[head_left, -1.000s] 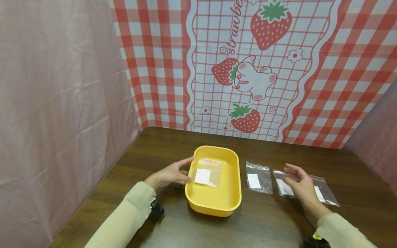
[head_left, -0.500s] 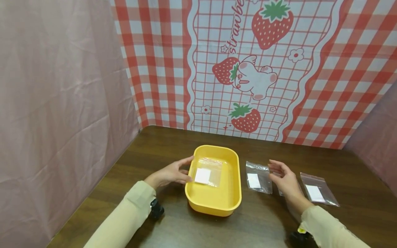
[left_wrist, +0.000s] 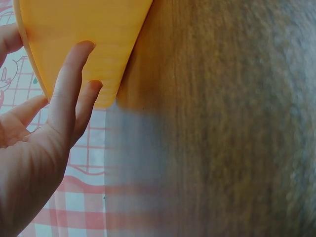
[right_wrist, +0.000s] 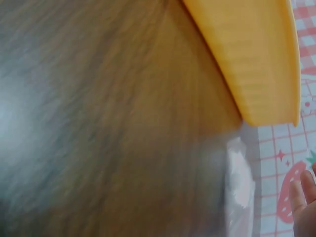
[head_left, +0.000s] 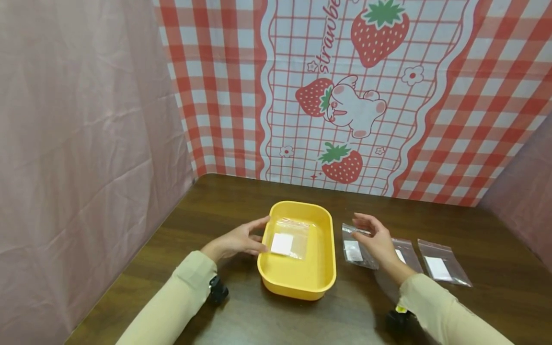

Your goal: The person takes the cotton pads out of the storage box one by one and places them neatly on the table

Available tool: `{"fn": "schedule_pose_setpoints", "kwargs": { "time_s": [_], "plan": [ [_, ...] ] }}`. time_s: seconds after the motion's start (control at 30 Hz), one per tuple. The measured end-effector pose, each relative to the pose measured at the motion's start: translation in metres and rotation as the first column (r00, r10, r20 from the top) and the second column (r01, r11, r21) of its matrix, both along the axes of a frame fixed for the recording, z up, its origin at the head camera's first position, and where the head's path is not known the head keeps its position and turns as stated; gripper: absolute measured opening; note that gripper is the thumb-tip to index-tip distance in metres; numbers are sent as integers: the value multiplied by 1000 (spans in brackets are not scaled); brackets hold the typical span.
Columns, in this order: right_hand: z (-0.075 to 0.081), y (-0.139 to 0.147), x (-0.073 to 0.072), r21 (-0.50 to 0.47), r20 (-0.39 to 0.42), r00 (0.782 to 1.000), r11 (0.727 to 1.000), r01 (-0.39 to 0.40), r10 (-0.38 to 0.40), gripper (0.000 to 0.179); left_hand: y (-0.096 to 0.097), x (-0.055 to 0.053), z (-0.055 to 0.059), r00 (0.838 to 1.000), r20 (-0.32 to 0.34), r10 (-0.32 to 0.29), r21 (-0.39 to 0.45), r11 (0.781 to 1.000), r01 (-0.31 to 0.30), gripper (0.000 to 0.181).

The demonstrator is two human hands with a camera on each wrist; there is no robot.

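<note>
A yellow plastic tray (head_left: 297,290) stands on the table with a clear zip bag (head_left: 298,244) inside, a white label on it. My left hand (head_left: 236,242) rests against the tray's left side. In the left wrist view, the fingers of that hand (left_wrist: 37,153) lie extended along the tray's outer wall. Over a second zip bag (head_left: 353,251), right of the tray, hovers my right hand (head_left: 377,243), fingers loosely bent and nothing held. Its forearm side partly covers a third zip bag (head_left: 411,256). The right wrist view catches only some fingers (right_wrist: 297,195) at the edge.
Farther right lies another zip bag (head_left: 444,263) with a white label. The dark wooden table (head_left: 241,196) ends at a red checked strawberry cloth (head_left: 228,120) behind. A pink curtain (head_left: 86,143) hangs at the left.
My right hand has moved left, from above the middle bag to above the bag nearest the tray. The left hand and the tray have stayed in place.
</note>
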State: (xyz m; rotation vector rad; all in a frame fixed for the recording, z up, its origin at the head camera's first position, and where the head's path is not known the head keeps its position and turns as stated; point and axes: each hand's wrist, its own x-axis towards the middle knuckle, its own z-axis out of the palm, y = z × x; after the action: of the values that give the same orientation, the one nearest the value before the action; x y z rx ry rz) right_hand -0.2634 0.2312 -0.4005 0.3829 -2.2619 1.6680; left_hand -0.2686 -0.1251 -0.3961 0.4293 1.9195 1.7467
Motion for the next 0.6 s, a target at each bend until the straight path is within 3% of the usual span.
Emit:
{"fn": "schedule_pose_setpoints", "kwargs": {
  "time_s": [0.4, 0.6],
  "plan": [
    [25, -29, -11, 35, 102, 994, 999, -42, 38, 53, 0, 1, 1, 1000, 7, 2, -5, 1000, -2, 86],
    [35, -43, -18, 51, 115, 990, 995, -91, 85, 57, -1, 1, 3, 1000, 16, -1, 1, 1000, 1, 86]
  ]
}}
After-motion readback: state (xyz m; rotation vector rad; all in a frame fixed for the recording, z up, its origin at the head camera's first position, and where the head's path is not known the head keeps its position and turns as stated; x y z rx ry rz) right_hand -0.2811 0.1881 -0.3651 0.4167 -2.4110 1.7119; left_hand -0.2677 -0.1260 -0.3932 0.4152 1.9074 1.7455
